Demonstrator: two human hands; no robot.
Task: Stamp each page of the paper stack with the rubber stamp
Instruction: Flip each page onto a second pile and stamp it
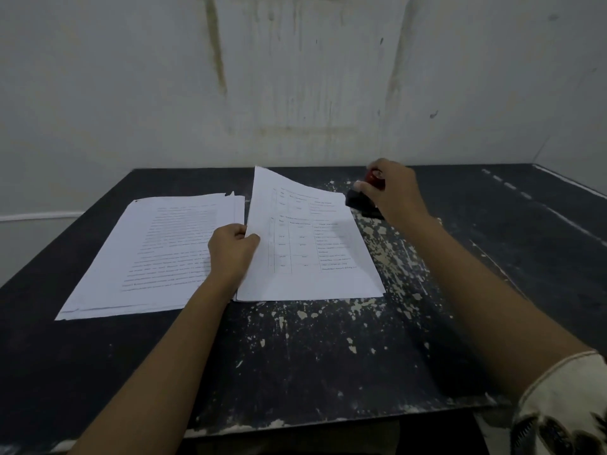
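Two lots of white printed paper lie on the black table (295, 356). The left stack (157, 254) shows lines of text. The right sheet (308, 244) shows tables; its left edge is lifted, pinched by my left hand (231, 251). At the back right, my right hand (394, 192) grips the rubber stamp (374, 178) by its red knob. The stamp sits over a black ink pad (359, 205), which my hand partly hides.
The table's black paint is chipped into pale flecks through the middle and right. A stained white wall (295, 77) stands right behind the table. The table's front edge (279, 425) is close to my body. A white line (571, 221) runs along the right side.
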